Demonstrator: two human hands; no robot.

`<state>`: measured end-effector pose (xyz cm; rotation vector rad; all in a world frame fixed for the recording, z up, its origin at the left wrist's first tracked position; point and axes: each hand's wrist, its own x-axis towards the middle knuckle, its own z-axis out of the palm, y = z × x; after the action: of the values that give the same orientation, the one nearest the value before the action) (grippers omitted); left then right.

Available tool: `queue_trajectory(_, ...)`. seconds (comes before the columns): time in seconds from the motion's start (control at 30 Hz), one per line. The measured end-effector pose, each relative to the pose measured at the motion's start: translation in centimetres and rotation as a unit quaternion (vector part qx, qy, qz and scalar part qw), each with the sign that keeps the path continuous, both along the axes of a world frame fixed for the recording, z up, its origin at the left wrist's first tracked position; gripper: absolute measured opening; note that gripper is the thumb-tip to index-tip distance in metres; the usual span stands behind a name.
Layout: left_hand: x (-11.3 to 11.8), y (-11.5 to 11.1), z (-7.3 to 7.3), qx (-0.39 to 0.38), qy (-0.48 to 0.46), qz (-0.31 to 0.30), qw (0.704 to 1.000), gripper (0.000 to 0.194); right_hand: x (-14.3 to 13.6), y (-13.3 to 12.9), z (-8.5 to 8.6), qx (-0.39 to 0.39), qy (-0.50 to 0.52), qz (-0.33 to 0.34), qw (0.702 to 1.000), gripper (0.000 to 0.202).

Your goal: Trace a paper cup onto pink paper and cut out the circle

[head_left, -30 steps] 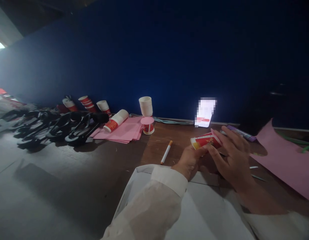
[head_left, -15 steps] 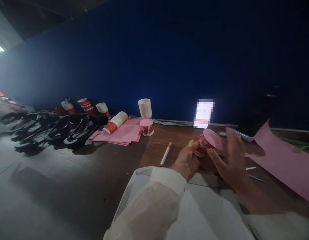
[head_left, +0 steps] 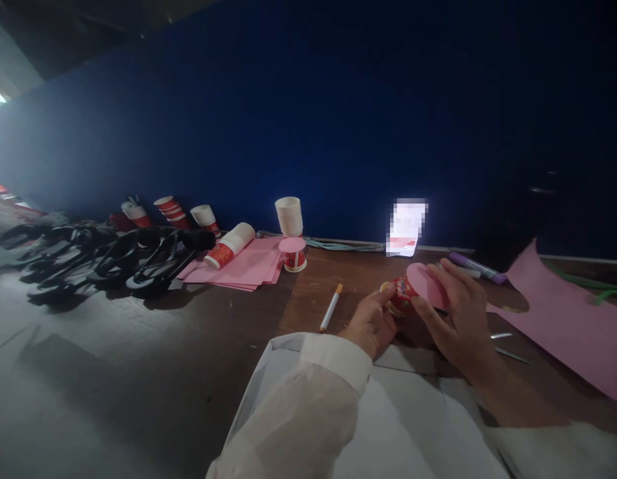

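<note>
A red paper cup [head_left: 404, 293] lies tilted in my left hand [head_left: 372, 324], whose fingers wrap its left end. Over the cup's right end sits a round pink paper disc [head_left: 426, 285]. My right hand [head_left: 455, 313] holds the disc, thumb at its lower left edge and fingers at its upper right edge. To the left, another red cup [head_left: 294, 259] stands with a pink disc [head_left: 292, 245] on top. Between that cup and my left hand lies a white marker with an orange end [head_left: 331, 307].
Stacked white cups [head_left: 289, 216] stand behind the small cup. Pink sheets [head_left: 243, 269] bear a lying cup stack [head_left: 231, 245]. Black sandals [head_left: 161, 266] are at left. A phone [head_left: 407, 227] leans on the blue wall. Cut pink paper [head_left: 572, 326], a purple marker [head_left: 478, 267] and scissors [head_left: 512, 355] lie right.
My right hand has closed in from the right, its fingers now against the pink disc's edge. The held cup has turned slightly in my left hand.
</note>
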<state>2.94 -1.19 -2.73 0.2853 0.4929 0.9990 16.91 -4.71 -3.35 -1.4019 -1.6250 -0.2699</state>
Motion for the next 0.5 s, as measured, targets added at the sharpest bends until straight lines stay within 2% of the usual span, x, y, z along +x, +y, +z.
queue_trajectory(0.43, -0.1, -0.5, 1.1, -0.001, 0.006, 0.013, 1.0, 0.002, -0.1, 0.1, 0.0, -0.006, -0.017, -0.013, 1.0, 0.062)
queue_trajectory(0.5, -0.1, -0.5, 1.1, -0.004, 0.002, 0.015, 1.0, 0.007, -0.1, 0.0, 0.0, -0.008, -0.017, -0.014, 1.0, 0.061)
